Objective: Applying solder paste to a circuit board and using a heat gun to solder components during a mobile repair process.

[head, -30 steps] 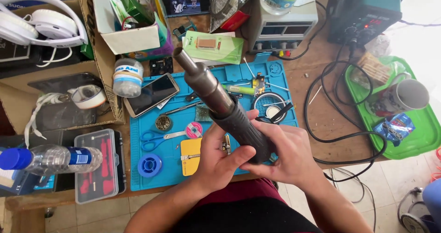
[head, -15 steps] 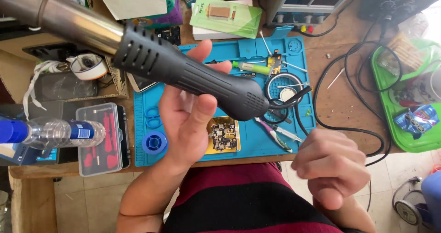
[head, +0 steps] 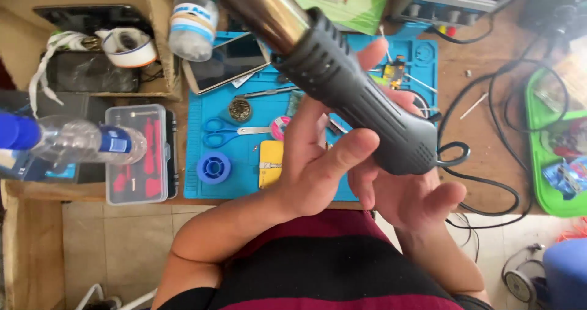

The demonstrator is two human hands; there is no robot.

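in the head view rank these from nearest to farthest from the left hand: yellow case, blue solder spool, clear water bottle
From the left hand:
1. yellow case, on the blue mat just beside it
2. blue solder spool, further along the mat's front edge
3. clear water bottle, lying off the mat

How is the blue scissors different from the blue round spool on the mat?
The blue scissors are long with two loop handles and metal blades; the blue spool is a round ring. The scissors lie farther from the person, the spool nearer. Both are blue and rest on the blue mat, untouched by either hand.

Scissors (head: 221, 132), phone (head: 227, 61), solder spool (head: 214, 167)
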